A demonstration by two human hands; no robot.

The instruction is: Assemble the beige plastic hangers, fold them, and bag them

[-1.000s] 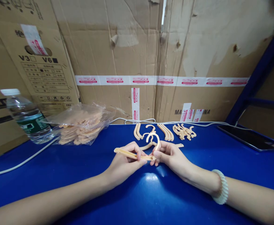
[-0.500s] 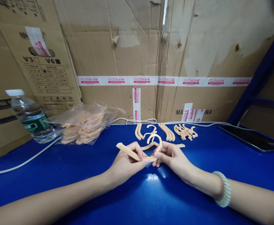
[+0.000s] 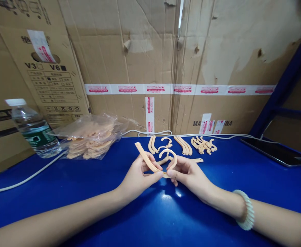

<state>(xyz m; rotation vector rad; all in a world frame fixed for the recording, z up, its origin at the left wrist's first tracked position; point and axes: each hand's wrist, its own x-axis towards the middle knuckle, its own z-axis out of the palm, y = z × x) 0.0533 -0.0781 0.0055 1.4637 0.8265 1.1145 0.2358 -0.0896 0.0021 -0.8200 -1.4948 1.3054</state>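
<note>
Pinching below frame centre, grips closed, left hand [image 3: 140, 176] holds a hanger arm [image 3: 146, 159], right hand [image 3: 190, 173] a hanger hook [image 3: 175, 160]: seemingly light, stiff, best held near their ends.

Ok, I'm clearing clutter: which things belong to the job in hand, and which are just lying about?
Likely the job's:
curved strip in left hand
hook in right hand
loose strips
loose hooks
hanger-shaped piece
bagged pieces

Seemingly lying about:
bottle
dark flat device
white cable
</note>
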